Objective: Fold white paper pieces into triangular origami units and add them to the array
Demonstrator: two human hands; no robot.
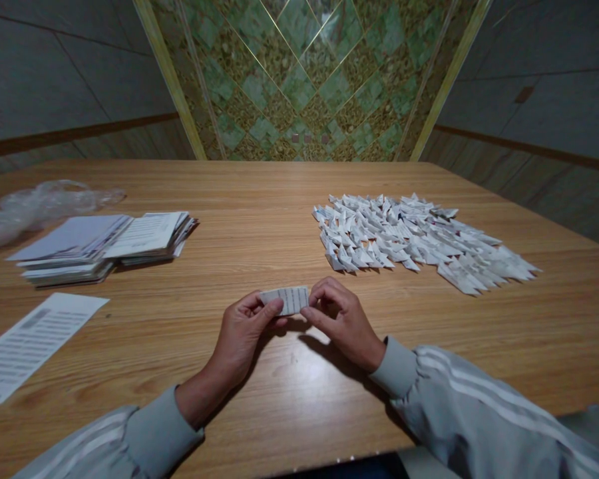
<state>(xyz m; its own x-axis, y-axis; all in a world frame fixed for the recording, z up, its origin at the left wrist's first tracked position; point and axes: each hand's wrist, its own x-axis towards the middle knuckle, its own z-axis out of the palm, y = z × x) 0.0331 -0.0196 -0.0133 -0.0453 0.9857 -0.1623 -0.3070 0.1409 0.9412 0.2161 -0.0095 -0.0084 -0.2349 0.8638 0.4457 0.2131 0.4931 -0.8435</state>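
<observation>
Roughly at the middle of the near half of the tabletop, a small paper strip served as the landmark for everything else. Far to the left of the strip lay crumpled clear plastic, a printed sheet near the front edge, and fanned stacks of paper slips further back.

Just left of the strip, the left hand was closed on the strip's left end, thumb on the near face and fingers behind. The strip itself was held a little above the wood, its long axis running left to right, nearly parallel to the front edge, with the right end tilted slightly up. Its printed face was turned toward the camera. Neither end pointed at the person; each end pointed into one hand.

Just right of the strip, the right hand pinched the opposite end, fingers curled over the top edge. Both hands were equally near, each touching its own end.

Further right and back from the strip lay a wide heap of folded paper pieces, well apart from either hand.
</observation>
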